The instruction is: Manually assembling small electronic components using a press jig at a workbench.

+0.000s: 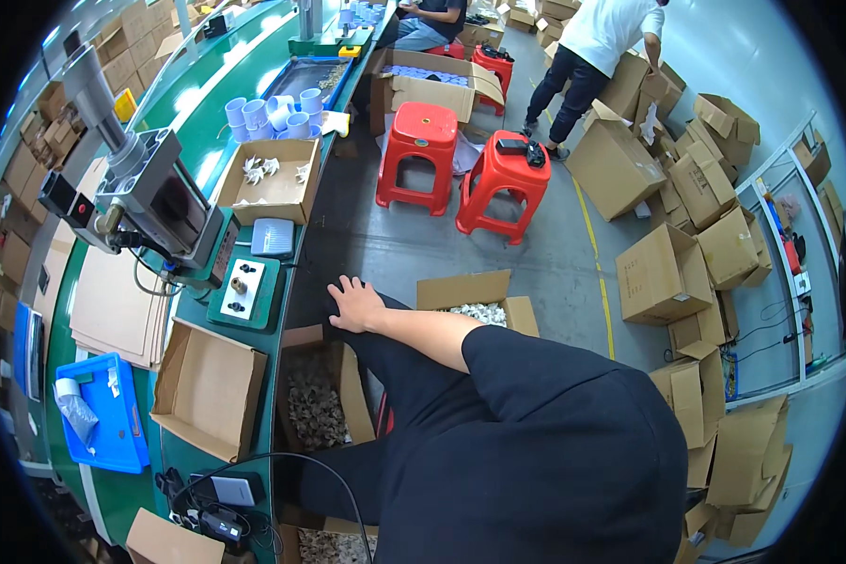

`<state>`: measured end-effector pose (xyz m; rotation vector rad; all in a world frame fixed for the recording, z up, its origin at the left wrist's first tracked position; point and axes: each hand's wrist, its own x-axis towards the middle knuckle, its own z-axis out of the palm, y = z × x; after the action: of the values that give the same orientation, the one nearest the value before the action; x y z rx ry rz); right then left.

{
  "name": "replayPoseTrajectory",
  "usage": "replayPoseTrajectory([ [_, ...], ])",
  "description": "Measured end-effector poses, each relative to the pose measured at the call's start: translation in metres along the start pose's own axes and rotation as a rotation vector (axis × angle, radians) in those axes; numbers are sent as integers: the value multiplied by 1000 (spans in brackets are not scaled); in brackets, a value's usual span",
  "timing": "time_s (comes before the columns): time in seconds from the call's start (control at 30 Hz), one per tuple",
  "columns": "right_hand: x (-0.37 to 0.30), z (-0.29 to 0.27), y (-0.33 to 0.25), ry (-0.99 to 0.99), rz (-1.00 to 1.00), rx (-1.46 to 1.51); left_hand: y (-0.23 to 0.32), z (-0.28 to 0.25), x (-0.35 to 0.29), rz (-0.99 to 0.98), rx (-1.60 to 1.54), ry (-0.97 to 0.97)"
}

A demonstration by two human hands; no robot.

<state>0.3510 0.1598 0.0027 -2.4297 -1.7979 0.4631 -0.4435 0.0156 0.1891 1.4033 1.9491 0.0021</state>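
My right hand (357, 305) rests palm down on my dark-trousered knee beside the bench edge. Its fingers are spread, and it holds nothing. My left hand does not show. Nearest to the right hand, on the bench, is a green press base (261, 314) with a white block and a brass-coloured fitting. Above it stands a press with a metal cylinder (164, 183). An open carton of small pale parts (318, 399) sits below the bench edge, next to my legs.
On the bench are a shallow carton (209, 387), a blue tray (105, 414), a box with white pieces (271, 199) and pale blue cups (254, 115). Red stools (418, 155), a carton of white parts (526, 315) and stacked boxes (663, 277) stand on the floor. A person (597, 56) bends over cartons.
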Motion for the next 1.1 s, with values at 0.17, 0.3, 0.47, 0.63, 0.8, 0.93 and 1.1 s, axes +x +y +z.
replayPoseTrajectory([
  [0.17, 1, 4, -1, 30, -2, -6, 15, 3, -16, -13, -77, 28],
  [0.3, 1, 3, -1, 31, -3, -16, 32, 6, -24, -130, -685, 67],
  [0.47, 1, 3, -5, 44, -26, -18, 12, 6, 2, 297, -566, 3],
  [0.63, 2, 4, 1, 46, -7, -30, 54, 13, -5, 362, -261, -52],
  [0.8, 2, 4, -8, 26, -24, -32, 42, 8, -11, -12, -282, 103],
  [0.93, 3, 7, -11, 31, -27, -46, 0, -2, 13, 55, -15, 15],
  [1.1, 2, 3, -12, 17, -24, -53, -16, -11, 36, 177, 14, 21],
])
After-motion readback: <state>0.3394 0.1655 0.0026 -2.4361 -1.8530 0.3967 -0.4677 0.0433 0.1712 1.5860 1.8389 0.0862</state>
